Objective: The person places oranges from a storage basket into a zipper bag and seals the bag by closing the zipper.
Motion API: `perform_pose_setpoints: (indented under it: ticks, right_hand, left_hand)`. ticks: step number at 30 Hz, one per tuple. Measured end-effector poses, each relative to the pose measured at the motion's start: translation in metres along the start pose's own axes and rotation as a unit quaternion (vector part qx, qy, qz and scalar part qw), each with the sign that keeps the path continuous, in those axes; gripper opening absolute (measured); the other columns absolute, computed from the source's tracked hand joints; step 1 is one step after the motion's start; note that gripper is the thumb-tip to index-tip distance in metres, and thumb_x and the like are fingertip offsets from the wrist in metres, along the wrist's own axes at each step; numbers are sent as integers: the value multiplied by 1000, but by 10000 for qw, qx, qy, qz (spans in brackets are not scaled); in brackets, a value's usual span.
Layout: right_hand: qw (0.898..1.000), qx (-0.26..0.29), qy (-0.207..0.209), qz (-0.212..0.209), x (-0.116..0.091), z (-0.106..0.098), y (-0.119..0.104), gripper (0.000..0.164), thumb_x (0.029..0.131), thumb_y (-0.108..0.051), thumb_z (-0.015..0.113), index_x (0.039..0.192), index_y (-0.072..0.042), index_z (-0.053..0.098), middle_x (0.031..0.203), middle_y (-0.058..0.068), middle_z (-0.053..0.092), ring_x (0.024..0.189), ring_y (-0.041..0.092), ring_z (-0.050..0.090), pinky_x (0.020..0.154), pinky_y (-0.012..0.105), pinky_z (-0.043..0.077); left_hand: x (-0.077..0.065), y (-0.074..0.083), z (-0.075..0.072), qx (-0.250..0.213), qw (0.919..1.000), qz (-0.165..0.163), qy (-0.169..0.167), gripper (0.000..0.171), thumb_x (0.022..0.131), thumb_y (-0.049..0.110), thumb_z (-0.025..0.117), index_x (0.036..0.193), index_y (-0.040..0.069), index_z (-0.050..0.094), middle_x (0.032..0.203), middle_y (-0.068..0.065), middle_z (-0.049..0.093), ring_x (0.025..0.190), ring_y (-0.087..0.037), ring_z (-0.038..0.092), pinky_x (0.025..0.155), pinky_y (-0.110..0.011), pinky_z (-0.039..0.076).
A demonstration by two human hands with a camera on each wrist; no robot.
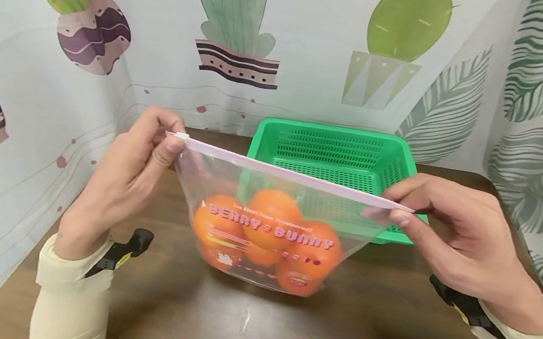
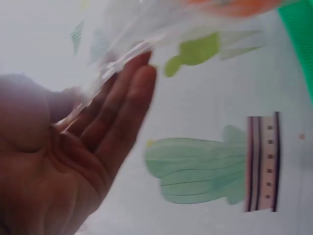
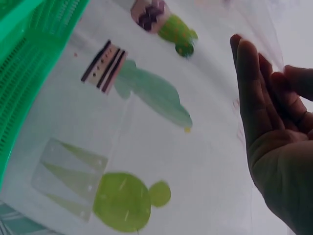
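Note:
Between both hands hangs a clear zip bag (image 1: 259,270) with a pink top strip and "Berry Bunny" print. Several oranges (image 1: 273,215) lie in its lower part. My left hand (image 1: 131,169) pinches the strip's left corner between thumb and fingers, right at the white slider (image 1: 180,136). At the opposite corner, my right hand (image 1: 462,232) pinches the strip's end with thumb and forefinger. The strip is stretched straight and slopes down to the right. In the left wrist view, the bag's edge runs between thumb and fingers of the left hand (image 2: 98,132).
A green perforated plastic basket (image 1: 337,131) stands behind the bag, partly seen through it. Both are over a brown wooden table (image 1: 192,318). A white cloth printed with cacti and leaves (image 1: 322,6) hangs along the back and sides.

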State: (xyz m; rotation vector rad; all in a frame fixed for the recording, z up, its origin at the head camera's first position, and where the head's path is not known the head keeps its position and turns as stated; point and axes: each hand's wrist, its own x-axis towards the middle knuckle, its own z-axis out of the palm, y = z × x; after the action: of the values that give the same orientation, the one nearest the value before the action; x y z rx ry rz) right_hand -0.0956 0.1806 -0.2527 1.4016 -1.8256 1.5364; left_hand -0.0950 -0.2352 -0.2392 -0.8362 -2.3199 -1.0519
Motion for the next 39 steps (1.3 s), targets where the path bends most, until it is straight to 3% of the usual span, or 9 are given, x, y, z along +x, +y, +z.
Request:
perform_pose_setpoints:
  ticks: [5, 8, 10, 13, 18, 21, 25, 31, 39]
  right_hand:
    - [9977, -585, -329, 105, 18, 10, 0, 10, 100, -4, 70, 94, 4, 74, 91, 6, 77, 80, 6, 70, 62, 14, 46]
    - [9918, -1055, -639, 349, 28, 16, -2, 5, 99, 0, 70, 99, -2, 74, 91, 0, 77, 79, 3, 71, 65, 13, 51]
    - [9874, -1223, -846, 537, 36, 20, -3, 12, 97, 5, 69, 100, -5, 74, 92, -2, 76, 79, 3, 71, 68, 15, 55]
    - [9841, -1069, -1060, 938, 47, 28, -1, 24, 92, 14, 69, 99, -8, 73, 94, -5, 75, 82, 6, 72, 70, 19, 59]
    - [9815, -598, -1142, 1412, 60, 42, 10, 21, 96, 11, 69, 91, -9, 69, 96, -6, 74, 85, 12, 75, 72, 25, 63]
    - [9773, -455, -1168, 1708, 67, 51, 16, 17, 98, 7, 69, 91, -9, 69, 93, -5, 75, 85, 13, 75, 71, 24, 61]
    - [9640, -161, -1285, 2322, 79, 61, 24, 13, 101, 4, 66, 92, -6, 67, 91, 0, 77, 84, 15, 76, 70, 27, 60]
    - [9331, 627, -1468, 3221, 93, 69, 41, 15, 105, 0, 61, 90, 1, 61, 91, 13, 77, 85, 27, 78, 84, 40, 65]
    - [9007, 1402, -1328, 3891, 100, 83, 64, 14, 106, -1, 60, 94, 6, 58, 99, 23, 71, 91, 35, 77, 89, 47, 64]
  left_hand:
    - [-2, -12, -4, -538, 9977, -335, 258, 26, 113, 15, 44, 114, -11, 41, 78, -7, 54, 73, -14, 62, 68, -20, 56]
    - [-4, -19, -10, -405, 9968, -561, 409, 24, 114, 14, 41, 117, -10, 39, 80, -7, 48, 71, -16, 59, 65, -18, 53]
    - [-6, -24, -15, -338, 9956, -724, 497, 21, 114, 14, 40, 118, -7, 40, 84, -8, 49, 71, -16, 59, 64, -17, 52]
    - [-10, -33, -23, -193, 9932, -932, 663, 14, 114, 16, 41, 117, 4, 46, 86, -7, 52, 71, -14, 60, 64, -16, 53]
    - [-12, -42, -36, -55, 9895, -1191, 814, 7, 114, 20, 42, 115, 22, 48, 81, -9, 52, 69, -13, 60, 62, -15, 54]
    - [-11, -50, -44, 13, 9882, -1308, 796, 7, 114, 21, 41, 115, 24, 47, 85, -8, 52, 70, -11, 60, 61, -13, 54]
    - [-12, -60, -54, 46, 9840, -1656, 660, 6, 114, 24, 39, 115, 22, 45, 87, -3, 58, 70, -7, 64, 61, -14, 57]
    - [-16, -72, -63, 104, 9799, -1950, 399, 12, 114, 26, 36, 119, 16, 42, 90, -3, 57, 68, -7, 66, 60, -16, 59]
    - [-12, -90, -69, 253, 9717, -2347, 69, 12, 115, 32, 35, 118, 22, 41, 93, -3, 57, 67, -11, 64, 57, -20, 58]
